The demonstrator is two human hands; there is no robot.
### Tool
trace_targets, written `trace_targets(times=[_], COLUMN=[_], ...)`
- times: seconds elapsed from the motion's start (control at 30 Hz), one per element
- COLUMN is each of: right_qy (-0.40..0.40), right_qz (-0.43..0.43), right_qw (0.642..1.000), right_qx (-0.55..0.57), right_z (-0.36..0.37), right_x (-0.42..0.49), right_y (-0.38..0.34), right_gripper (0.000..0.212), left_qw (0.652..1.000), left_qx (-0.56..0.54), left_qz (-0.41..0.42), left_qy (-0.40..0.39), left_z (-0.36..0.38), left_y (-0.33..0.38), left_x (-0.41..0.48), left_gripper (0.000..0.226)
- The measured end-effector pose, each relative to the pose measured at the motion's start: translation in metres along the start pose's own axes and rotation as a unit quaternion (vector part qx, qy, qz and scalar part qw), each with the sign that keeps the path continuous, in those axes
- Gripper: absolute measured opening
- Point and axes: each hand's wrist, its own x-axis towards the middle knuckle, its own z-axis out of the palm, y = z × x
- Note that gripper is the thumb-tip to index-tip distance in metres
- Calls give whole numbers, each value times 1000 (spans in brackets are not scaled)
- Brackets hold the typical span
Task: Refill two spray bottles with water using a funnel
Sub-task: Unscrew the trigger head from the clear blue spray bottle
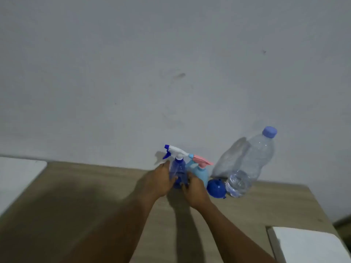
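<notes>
A clear blue spray bottle [178,170] with a white and blue trigger head stands near the wall. My left hand [160,182] wraps its left side, thumb across the front. My right hand [193,188] holds its lower right side, fingers curled against it. Just behind stands a light blue spray bottle [201,174] with a pink trigger. A blue funnel [216,188] lies to the right of that bottle, next to a large clear water bottle [248,166] with a blue cap.
The wooden table [98,196] meets a grey wall at the back. A white surface [17,177] lies at the left edge, and a white block [311,245] sits at the front right corner.
</notes>
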Motion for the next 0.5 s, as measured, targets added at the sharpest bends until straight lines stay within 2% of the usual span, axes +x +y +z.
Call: trace_targets(times=[0.1,0.2,0.37,0.5], right_qy=[27,33,23,21], right_qz=[10,17,-9,-29], right_qw=[999,999,998,995], right_qx=[20,23,58,95], right_z=[4,9,21,36], right_x=[9,11,5,-25], right_y=[-2,-3,-4,-9], right_gripper=[18,19,18,31], left_qw=[1000,998,998,993], left_qx=[-19,-58,-63,-109], left_qz=[12,7,-13,-27], left_qy=[-16,-31,21,42], left_z=[2,4,2,-8], left_y=[1,0,-17,-14], left_x=[10,8,-8,-46], left_gripper=[58,42,35,17])
